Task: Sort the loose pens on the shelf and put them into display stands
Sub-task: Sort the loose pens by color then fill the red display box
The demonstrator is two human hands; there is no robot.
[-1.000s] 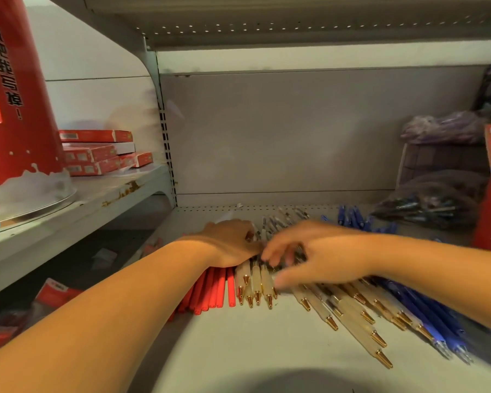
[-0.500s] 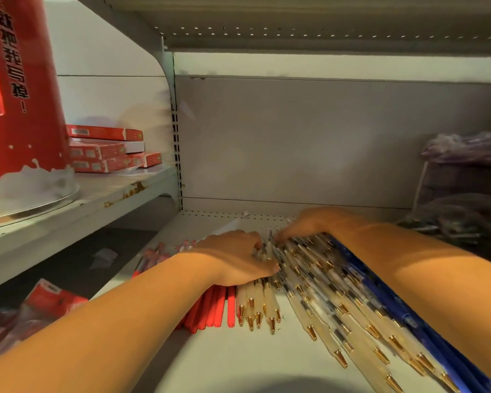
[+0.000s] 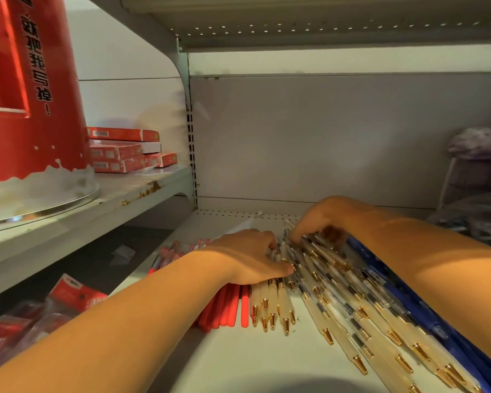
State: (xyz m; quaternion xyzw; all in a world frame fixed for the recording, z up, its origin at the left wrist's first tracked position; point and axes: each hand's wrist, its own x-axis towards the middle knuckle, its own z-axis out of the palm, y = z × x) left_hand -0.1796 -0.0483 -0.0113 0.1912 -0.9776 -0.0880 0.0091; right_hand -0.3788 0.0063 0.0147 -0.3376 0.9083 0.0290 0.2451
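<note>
Left grip: the left grip [image 3: 253,258] lies palm down across the red pens [image 3: 228,307] and the short row of cream pens [image 3: 272,303]. Its fingers are fairly flat and the thumb pokes out toward 3 o'clock, so it looks to us like pressing, not pinching.

Right grip: the right grip [image 3: 322,219] sits at the 12 o'clock end of the fanned pens [image 3: 352,324], fingers bent down onto their back ends. We honestly can't tell if it's pinching one or just raking them.

Key relation: the fanned pens start right under the right grip and their long axis runs from 11 to 5 o'clock, gold tips at the 5 end. The tidy row under the left grip runs straight 12 to 6. We reckon the next pen has to swing toward 9 o'clock to line up, and the right grip is nearer to it.

Looks: cream see-through barrels with gold cone tips and dark bits inside. The blue pens [image 3: 408,296] lie along the 3 o'clock side of the fan.

Where: everything is flat on the shelf [image 3: 253,361], nothing is in a stand yet.

Stand: the tall red stand [image 3: 26,95] up at 10 o'clock on the higher shelf might be the target, but that's just our guess.
</note>
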